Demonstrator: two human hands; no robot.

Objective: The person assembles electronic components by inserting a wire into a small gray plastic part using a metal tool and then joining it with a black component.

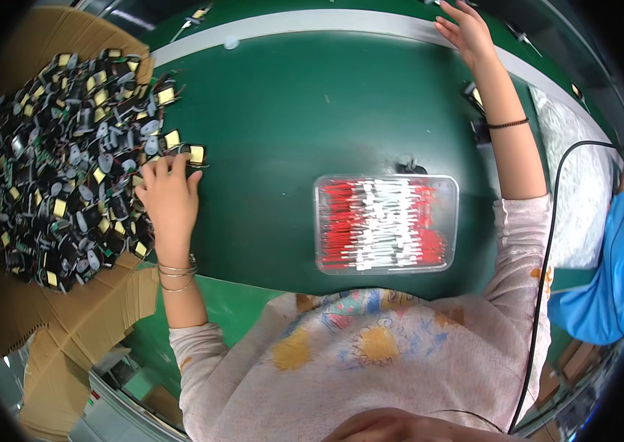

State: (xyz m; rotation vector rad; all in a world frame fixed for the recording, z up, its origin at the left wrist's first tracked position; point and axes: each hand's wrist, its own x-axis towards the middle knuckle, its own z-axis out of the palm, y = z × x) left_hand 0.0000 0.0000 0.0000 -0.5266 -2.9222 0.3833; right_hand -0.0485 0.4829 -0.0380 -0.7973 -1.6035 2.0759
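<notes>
My left hand (169, 199) rests at the right edge of a heap of small black assemblies (76, 177) with yellow blocks, grey oval pieces and thin wires. Its fingers are apart and bent over the parts, the thumb off to the side. Just past the fingertips lies one black assembly with a yellow top (196, 155). Stretched out to the far right, my right hand (467, 33) is above the pale rail (312, 23), fingers apart and nothing in them. What lies under the left fingers is partly hidden.
A clear plastic box (453, 221) of red-and-white thin pieces stands before me, a small black part (411, 168) behind it. Black parts (480, 131) lie beside my right forearm. Cardboard (98, 295) surrounds the heap. A black cable (548, 258) and a person's blue sleeve (599, 287) are right.
</notes>
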